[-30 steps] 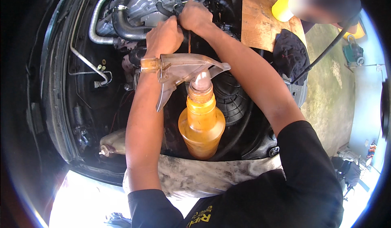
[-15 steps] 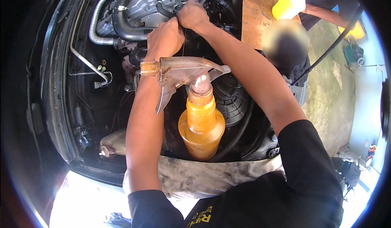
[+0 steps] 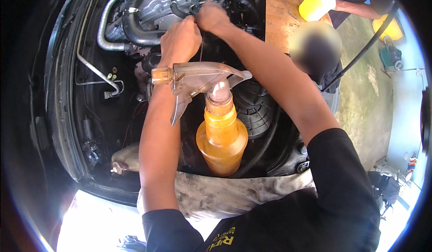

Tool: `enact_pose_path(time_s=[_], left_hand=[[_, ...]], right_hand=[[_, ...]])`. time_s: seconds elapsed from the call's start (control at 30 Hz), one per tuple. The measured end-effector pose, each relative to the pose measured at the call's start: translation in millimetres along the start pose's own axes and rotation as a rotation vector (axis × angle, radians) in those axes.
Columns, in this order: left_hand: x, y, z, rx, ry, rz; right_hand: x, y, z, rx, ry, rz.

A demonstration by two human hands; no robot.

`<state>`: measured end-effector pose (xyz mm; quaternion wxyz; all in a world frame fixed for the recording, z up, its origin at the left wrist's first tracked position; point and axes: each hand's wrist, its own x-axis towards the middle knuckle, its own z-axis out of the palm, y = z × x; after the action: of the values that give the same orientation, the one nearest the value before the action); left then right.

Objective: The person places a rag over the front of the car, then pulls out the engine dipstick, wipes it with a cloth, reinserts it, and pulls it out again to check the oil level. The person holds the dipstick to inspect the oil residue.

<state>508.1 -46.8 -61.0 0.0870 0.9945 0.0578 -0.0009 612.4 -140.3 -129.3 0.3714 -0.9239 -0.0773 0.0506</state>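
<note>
Both of my arms reach forward over an open engine bay. My left hand [image 3: 181, 38] is closed beside the engine's metal cover [image 3: 155, 4], its fingertips hidden from me. Right next to it, my right hand [image 3: 211, 17] is closed too and slightly blurred. A short black hose [image 3: 178, 11] runs toward the place where the hands meet, and a thin dark strand hangs below them. What the fingers pinch is too small and covered to name. Between my forearms stands an orange spray bottle [image 3: 222, 144] with a clear trigger head [image 3: 198, 78], touched by neither hand.
A thick black hose [image 3: 141, 35] and a silver pipe [image 3: 102, 27] lie left of my hands. A stained cloth [image 3: 225, 191] covers the near edge. At right, beside a brown board [image 3: 281, 13], another person's hand [image 3: 355, 9] is at a yellow bottle [image 3: 316, 4]. A dark rod [image 3: 360, 54] slants there.
My hands stay together at the same spot, the right one shifting slightly and blurring. The whole view has moved a little. The other person's yellow bottle sits slightly further left and higher.
</note>
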Motion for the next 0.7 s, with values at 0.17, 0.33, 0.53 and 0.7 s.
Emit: enact_pose_path(time_s=[0.17, 0.33, 0.53, 0.7], left_hand=[[0, 0, 4, -0.078, 0.056, 0.038], [3, 8, 3, -0.034, 0.016, 0.039], [1, -6, 5, 0.026, -0.026, 0.012], [1, 2, 3, -0.033, -0.013, 0.035]], right_hand=[[19, 15, -4, 0.015, 0.061, 0.062], [21, 26, 17, -0.169, 0.029, -0.162], [-9, 3, 6, -0.147, -0.031, -0.142], [-3, 10, -14, -0.182, -0.012, -0.053]])
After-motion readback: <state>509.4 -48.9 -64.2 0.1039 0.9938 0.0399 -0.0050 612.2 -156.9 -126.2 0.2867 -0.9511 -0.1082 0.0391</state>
